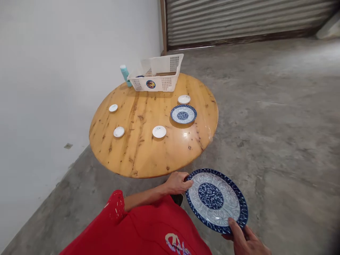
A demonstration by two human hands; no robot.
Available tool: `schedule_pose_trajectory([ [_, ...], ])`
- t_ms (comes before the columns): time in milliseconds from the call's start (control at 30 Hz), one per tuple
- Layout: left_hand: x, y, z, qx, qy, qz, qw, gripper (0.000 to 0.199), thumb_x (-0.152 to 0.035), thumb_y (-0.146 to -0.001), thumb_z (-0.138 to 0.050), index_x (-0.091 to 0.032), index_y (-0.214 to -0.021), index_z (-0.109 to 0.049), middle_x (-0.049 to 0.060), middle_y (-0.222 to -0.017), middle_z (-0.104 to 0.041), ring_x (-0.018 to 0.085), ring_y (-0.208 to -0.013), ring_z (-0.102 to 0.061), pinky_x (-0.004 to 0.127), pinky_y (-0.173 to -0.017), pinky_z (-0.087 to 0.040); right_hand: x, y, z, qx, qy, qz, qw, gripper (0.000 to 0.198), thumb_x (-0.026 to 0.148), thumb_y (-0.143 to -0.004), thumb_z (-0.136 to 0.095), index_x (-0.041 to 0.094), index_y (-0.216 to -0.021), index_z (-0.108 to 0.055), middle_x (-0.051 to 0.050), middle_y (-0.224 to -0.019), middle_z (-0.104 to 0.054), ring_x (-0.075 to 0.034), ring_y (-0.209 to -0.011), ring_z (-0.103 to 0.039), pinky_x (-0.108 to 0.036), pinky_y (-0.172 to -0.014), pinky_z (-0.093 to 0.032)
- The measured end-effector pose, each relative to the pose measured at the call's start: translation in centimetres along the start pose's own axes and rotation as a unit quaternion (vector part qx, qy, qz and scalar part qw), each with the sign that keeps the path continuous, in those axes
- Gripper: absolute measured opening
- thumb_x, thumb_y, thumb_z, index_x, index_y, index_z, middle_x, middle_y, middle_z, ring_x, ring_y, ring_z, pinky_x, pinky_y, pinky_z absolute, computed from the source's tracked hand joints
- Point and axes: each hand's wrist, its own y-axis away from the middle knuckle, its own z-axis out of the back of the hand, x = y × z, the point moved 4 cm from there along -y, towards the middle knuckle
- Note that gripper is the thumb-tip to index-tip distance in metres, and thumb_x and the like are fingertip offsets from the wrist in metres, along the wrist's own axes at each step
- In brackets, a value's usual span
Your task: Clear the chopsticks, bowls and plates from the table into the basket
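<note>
A large blue-and-white patterned plate (pixel 225 202) is held in front of me, beyond the near edge of the table. My left hand (pixel 177 183) grips its upper left rim, thumb on top. At its lower right rim, my right hand (pixel 245 239) pinches the edge with the thumb on the upper face; the other fingers are mostly hidden underneath. A similar blue-rimmed plate (pixel 183 114) lies on the round wooden table (pixel 140 152). Small white dishes sit around it: one dish (pixel 159 131) near the middle, another dish (pixel 184 99) just behind the patterned plate.
Two more small white dishes, one (pixel 118 132) nearer and one (pixel 113 108) farther, lie on the table's left side. A white plastic basket (pixel 154 85) with brown sticks inside stands at the back, beside a turquoise bottle (pixel 125 75). A white wall (pixel 66 71) rises on the left.
</note>
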Motion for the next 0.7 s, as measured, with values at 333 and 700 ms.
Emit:
schedule_pose_trajectory([
  [333,-1.3,-6.8,2.8,-0.087,0.060,0.036,0.994,0.024,-0.034,-0.089,-0.050,-0.018,-0.078,-0.063,-0.002,-0.068,-0.057,0.012,-0.064,-0.045,0.025,-0.060,-0.028,6.5,-10.8,2.6,0.044,0.002,-0.026,0.999,0.050,0.072,-0.072,-0.050,0.025,-0.060,-0.062,-0.012,-0.063,-0.070,-0.033,-0.073,-0.066,-0.035,-0.062,-0.044],
  [700,-0.6,-16.2,9.6,-0.210,0.129,0.134,0.960,0.024,-0.034,-0.093,-0.050,-0.018,-0.076,-0.055,-0.002,-0.069,-0.054,0.012,-0.066,-0.044,0.026,-0.064,-0.033,17.4,-28.1,1.6,0.099,0.040,0.112,0.988,0.049,0.065,-0.076,-0.056,0.018,-0.063,-0.062,-0.005,-0.053,-0.059,-0.021,-0.057,-0.056,-0.028,-0.050,-0.037],
])
